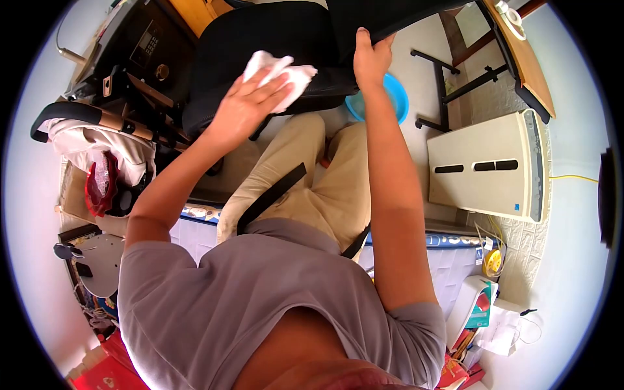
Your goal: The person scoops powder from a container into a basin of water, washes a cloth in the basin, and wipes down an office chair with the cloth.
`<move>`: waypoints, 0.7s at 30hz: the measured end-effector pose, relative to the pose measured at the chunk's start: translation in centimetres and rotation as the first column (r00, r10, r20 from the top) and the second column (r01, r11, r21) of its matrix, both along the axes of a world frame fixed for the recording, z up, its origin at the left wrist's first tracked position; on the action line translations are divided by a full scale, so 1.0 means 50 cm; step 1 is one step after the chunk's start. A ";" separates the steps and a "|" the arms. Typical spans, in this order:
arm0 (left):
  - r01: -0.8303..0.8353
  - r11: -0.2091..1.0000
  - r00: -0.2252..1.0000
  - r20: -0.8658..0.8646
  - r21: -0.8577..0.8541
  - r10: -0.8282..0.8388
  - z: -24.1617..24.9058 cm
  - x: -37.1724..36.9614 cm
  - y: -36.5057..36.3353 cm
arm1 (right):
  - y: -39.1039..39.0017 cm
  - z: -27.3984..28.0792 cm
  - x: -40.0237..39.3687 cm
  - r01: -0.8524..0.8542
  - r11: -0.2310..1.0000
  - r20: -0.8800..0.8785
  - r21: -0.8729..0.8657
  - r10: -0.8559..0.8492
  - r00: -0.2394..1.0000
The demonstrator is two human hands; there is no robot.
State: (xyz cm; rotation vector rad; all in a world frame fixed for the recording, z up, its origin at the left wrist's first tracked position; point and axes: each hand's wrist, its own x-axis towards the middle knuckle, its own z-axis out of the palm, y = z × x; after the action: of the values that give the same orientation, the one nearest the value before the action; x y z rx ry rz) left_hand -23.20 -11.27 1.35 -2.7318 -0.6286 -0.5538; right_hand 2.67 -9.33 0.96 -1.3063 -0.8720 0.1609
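Observation:
A black padded chair (260, 29) takes up the top middle of the head view, in front of my knees. My left hand (250, 101) lies on a crumpled white cloth (296, 81), its fingers bent over it against the chair's near side. My right hand (372, 62) grips the edge of another black padded part (396, 14) of the chair, with the thumb on top and the other fingers partly hidden. Below that hand, partly behind my right forearm, a blue basin (403, 101) stands on the floor.
To the left are a black safe (153, 49) and a stroller (104, 127) with a beige fabric part. A white appliance (478, 169) stands on the right, below a wooden-topped table (530, 62) on a black wheeled frame. I sit on a mattress edge (195, 234).

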 end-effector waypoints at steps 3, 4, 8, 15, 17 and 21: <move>0.087 0.991 0.996 0.017 0.098 -0.089 -0.026 0.105 0.014 | 0.017 -0.024 0.014 0.061 0.997 0.000 -0.055 -0.061 0.998; 0.113 0.984 0.993 0.009 0.135 -0.115 -0.025 0.148 0.014 | 0.017 -0.024 0.014 0.067 0.996 -0.001 -0.062 -0.067 0.998; 0.150 0.973 0.988 0.013 0.177 -0.154 -0.036 0.242 0.018 | 0.008 -0.010 0.027 0.026 0.998 -0.006 -0.058 -0.026 1.000; 0.058 0.996 0.998 -0.004 -0.066 -0.059 0.009 0.002 -0.014 | 0.011 -0.004 0.032 -0.008 1.000 0.058 -0.007 0.009 0.998; -0.043 0.986 0.998 0.035 -0.158 0.049 0.024 -0.093 -0.014 | 0.005 0.005 0.020 0.016 1.000 0.044 -0.023 -0.015 0.999; -0.129 0.948 0.989 0.035 -0.291 0.145 0.034 -0.182 -0.013 | -0.001 0.004 0.007 0.017 0.999 0.030 -0.048 -0.015 0.999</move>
State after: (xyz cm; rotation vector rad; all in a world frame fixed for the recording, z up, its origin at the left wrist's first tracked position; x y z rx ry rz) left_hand -32.28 -11.92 3.04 -2.9169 -0.9756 -0.5441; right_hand 3.04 -9.39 1.17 -1.3628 -0.8875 0.1510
